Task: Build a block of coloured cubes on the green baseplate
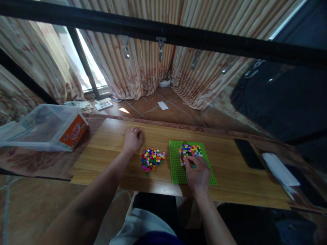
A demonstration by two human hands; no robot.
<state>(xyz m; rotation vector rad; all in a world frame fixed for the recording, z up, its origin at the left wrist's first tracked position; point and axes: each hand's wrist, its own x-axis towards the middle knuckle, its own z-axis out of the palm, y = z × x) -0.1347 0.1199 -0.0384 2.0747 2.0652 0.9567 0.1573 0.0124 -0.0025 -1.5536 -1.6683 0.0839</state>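
Note:
A green studded baseplate [176, 170] lies on the wooden table, right of centre. On it stands a low, many-coloured structure of small building bricks [195, 149]. My right hand [199, 172] reaches over the plate, thumb and forefinger pinched at the structure's near left side. Whatever is between those fingertips is too small and covered to make out. To the left of the plate is a heap of loose coloured bricks [152, 159]. My left hand [133, 139] rests on the tabletop beyond the heap's left side, its fingers curled in, apart from the bricks.
A clear plastic bin [51, 136] with an orange label stands left of the table [102, 146]. A dark flat phone-like object [249, 153] lies at the right, with a white slab [279, 169] beside it. A black bar [163, 29] with metal clips crosses in front of striped curtains.

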